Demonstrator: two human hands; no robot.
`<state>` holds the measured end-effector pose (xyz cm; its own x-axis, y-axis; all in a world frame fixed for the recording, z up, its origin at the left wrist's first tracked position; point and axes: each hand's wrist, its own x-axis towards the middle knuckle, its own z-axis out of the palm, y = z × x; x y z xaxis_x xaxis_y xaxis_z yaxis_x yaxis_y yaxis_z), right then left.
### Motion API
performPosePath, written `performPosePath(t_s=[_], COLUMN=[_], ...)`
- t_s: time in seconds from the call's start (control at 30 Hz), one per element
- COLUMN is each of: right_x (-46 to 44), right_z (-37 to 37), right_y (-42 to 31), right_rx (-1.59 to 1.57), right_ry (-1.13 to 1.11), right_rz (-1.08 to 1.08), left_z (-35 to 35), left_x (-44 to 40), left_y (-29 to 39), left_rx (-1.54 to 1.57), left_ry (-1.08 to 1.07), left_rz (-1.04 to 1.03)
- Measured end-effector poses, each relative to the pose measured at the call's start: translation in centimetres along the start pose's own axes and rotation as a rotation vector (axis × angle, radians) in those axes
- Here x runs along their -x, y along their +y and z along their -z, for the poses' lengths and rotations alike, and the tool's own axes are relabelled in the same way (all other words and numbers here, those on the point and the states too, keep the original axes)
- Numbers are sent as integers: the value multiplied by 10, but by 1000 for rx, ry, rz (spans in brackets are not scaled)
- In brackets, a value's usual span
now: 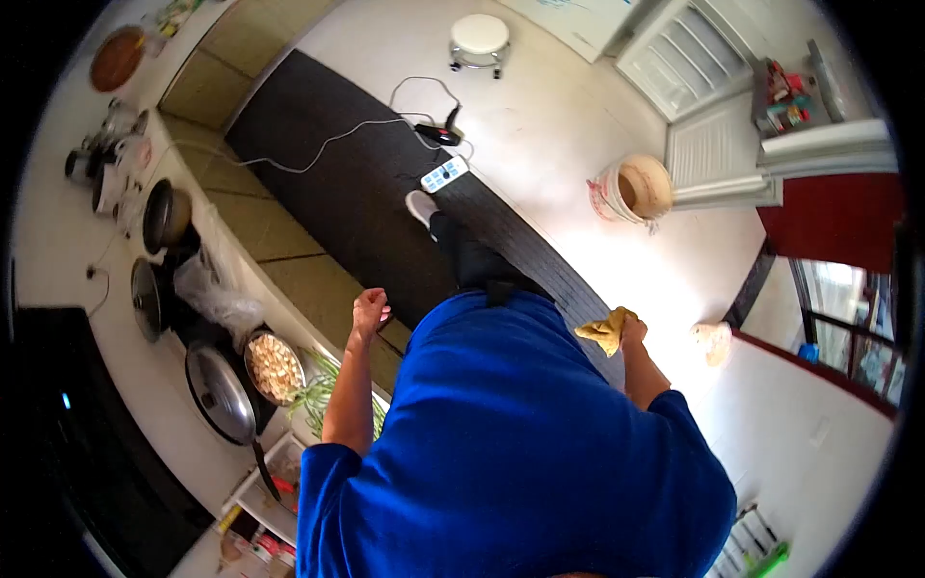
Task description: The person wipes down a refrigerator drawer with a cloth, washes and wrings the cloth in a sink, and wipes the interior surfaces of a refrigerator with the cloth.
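Observation:
My right hand point(633, 332) is closed around a crumpled yellow cloth point(602, 331), held out at my side above the pale floor. My left hand point(370, 313) hangs near the counter front with its fingers curled in and nothing visible in them. Close to my left forearm, long green leaves point(316, 397), like scallions, lie on the counter. Beside them stands a bowl of pale chopped pieces point(274, 367). A lidded frying pan point(222, 393) sits just past the bowl, its dark handle pointing toward me.
A white power strip point(444, 174) and a black corded device point(438, 133) lie ahead on the dark mat point(318, 144), with a cable running to the counter. A white stool point(480, 35) stands farther off. To the right are a bucket point(602, 193) and a pale bag point(711, 342).

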<state>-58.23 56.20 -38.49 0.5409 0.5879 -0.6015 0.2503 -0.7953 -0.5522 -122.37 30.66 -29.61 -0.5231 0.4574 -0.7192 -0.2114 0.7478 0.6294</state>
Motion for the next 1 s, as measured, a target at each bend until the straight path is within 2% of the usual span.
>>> performPosePath(t_s=[0.07, 0.1, 0.13, 0.17, 0.2, 0.23, 0.27, 0.3, 0.33, 0.53, 0.67, 0.73, 0.77, 0.8, 0.87, 0.9, 1.0], right_x=[-49, -21, -31, -4, 5, 32, 24, -12, 12, 14, 10, -7, -14, -18, -69, -73, -91], right_z=[0, 2, 1, 0, 0, -6, -10, -23, -30, -75, -88, -85, -81, -75, -74, -68, -65], right_y=[39, 15, 17, -20, -43, -79, -94, -76, -106, -180, -194, -192, -193, -191, -157, -165, -189], right_rx=[202, 206, 189, 405, 454, 283, 418, 233, 141, 213, 103, 408, 402, 398, 690, 965, 728], right_ry=[36, 27, 41, 110, 84, 98, 43, -3, -34, -79, -113, -113, -118, -126, -107, -157, -53], right_rz=[53, 78, 102, 131, 157, 92, 137, 139, 112, 225, 170, 144, 117, 86, 193, 372, 133], left_z=[-9, -11, -15, -18, -19, -22, -23, -23, -22, -18, -39, -52, -66, -80, -113, -127, -158], left_x=[-9, -12, -16, -19, -22, -24, -23, -21, -19, -31, -78, -121, -134, -146, -182, -202, -236], left_y=[15, 16, 17, 13, 6, 0, -3, -4, -5, 17, 71, 101, 133, 163, 231, 262, 350], left_rx=[152, 225, 234, 241, 249, 244, 238, 234, 231, 9, -24, -124, 21, 9, -94, -58, -86], left_ry=[9, -16, -6, -9, -5, -4, 2, -2, -5, -126, -160, -298, -276, -275, -199, -225, -308], left_rz=[-42, -61, -50, -44, -35, 8, 53, 99, 143, 275, 259, 245, 300, 303, 267, 231, 26])
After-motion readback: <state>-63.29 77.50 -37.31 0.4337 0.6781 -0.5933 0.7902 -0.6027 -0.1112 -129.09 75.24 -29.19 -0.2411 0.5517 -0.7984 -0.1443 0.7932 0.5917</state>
